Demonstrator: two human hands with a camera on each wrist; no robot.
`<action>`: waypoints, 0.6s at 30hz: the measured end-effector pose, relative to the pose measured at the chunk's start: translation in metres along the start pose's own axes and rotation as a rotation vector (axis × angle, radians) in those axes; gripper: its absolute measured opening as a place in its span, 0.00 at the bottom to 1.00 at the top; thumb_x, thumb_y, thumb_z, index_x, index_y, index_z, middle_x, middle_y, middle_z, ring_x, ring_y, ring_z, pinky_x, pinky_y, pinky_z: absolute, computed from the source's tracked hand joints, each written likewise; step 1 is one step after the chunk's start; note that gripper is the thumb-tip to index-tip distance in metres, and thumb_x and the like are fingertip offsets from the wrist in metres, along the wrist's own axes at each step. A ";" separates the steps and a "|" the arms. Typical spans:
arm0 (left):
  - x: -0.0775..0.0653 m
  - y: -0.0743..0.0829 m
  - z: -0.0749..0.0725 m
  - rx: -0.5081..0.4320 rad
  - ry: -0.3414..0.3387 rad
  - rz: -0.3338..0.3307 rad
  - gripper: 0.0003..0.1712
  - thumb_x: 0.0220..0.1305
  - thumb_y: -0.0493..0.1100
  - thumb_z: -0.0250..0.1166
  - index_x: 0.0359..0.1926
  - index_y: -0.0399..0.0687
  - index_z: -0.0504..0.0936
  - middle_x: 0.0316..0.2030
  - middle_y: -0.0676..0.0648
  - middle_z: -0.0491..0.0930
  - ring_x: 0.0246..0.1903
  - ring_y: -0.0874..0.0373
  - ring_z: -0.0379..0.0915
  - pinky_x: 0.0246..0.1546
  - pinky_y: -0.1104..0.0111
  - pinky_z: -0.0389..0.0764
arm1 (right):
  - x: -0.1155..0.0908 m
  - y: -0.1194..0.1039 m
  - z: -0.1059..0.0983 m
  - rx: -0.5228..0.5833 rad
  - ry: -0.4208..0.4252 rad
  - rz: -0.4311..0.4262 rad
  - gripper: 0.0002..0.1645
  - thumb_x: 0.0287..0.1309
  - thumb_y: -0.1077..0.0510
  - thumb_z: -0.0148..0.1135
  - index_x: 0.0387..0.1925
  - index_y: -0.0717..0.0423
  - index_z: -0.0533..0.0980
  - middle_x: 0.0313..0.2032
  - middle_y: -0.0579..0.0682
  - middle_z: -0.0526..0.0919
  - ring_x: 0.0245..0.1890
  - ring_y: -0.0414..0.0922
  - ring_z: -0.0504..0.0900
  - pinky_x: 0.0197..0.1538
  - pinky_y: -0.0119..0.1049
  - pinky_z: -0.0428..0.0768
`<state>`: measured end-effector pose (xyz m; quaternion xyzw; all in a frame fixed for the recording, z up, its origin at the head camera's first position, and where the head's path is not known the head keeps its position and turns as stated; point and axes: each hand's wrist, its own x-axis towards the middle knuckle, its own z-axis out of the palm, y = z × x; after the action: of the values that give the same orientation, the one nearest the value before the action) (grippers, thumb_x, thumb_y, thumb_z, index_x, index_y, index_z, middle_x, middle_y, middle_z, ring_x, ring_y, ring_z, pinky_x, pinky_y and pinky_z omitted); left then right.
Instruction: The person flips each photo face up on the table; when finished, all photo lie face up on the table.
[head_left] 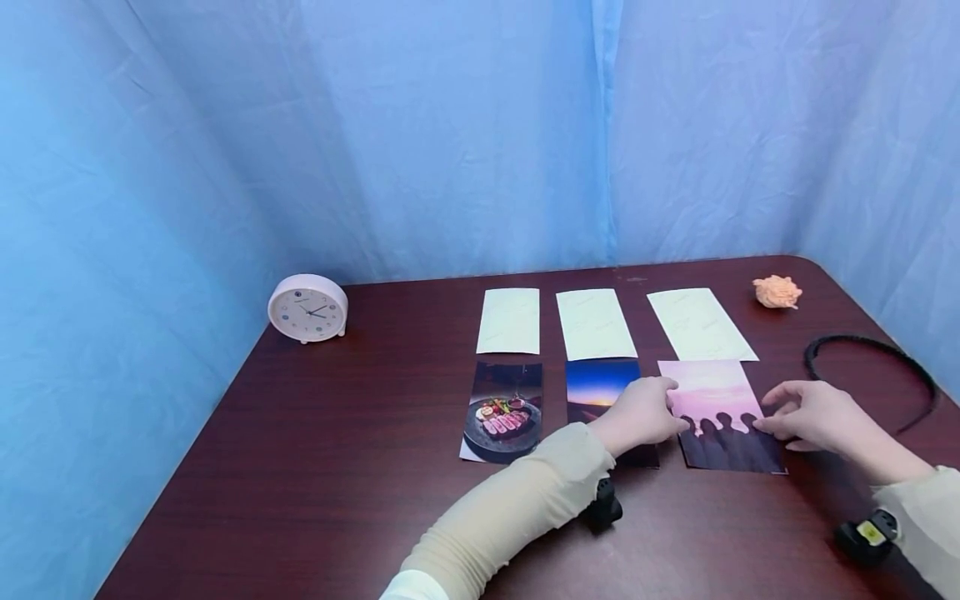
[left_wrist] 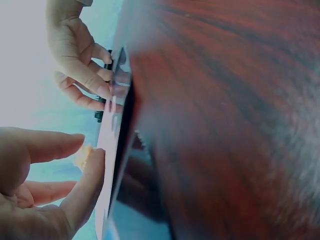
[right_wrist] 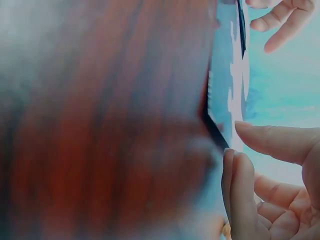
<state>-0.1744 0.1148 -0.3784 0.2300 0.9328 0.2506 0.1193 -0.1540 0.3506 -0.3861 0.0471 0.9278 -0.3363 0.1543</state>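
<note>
A photo print of a pink sky with dark silhouettes lies at the right end of the front row on the table. My left hand is at its left edge, thumb touching the print and forefinger a little apart from the thumb. On the opposite side, my right hand has its thumb at the right edge, the other fingers loosely bent. Between thumb and forefinger of the left hand a gap shows in the left wrist view. Partly under my left hand is a sunset photo; farther left lies a food photo.
Behind the photos lie three pale blank cards, the left card, middle card and right card. A white clock stands at the far left. An orange crumpled ball and a black curved band are at the right.
</note>
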 end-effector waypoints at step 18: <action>-0.007 -0.032 -0.041 -0.250 0.086 0.042 0.25 0.62 0.45 0.64 0.60 0.47 0.74 0.44 0.51 0.81 0.35 0.68 0.78 0.35 0.81 0.74 | 0.005 -0.041 0.002 -0.089 0.129 -0.196 0.29 0.57 0.51 0.64 0.48 0.73 0.71 0.30 0.56 0.83 0.24 0.42 0.80 0.27 0.35 0.81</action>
<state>-0.1941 0.0702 -0.3601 0.2221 0.8935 0.3769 0.1014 -0.1660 0.3173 -0.3640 -0.0293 0.9499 -0.3047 0.0627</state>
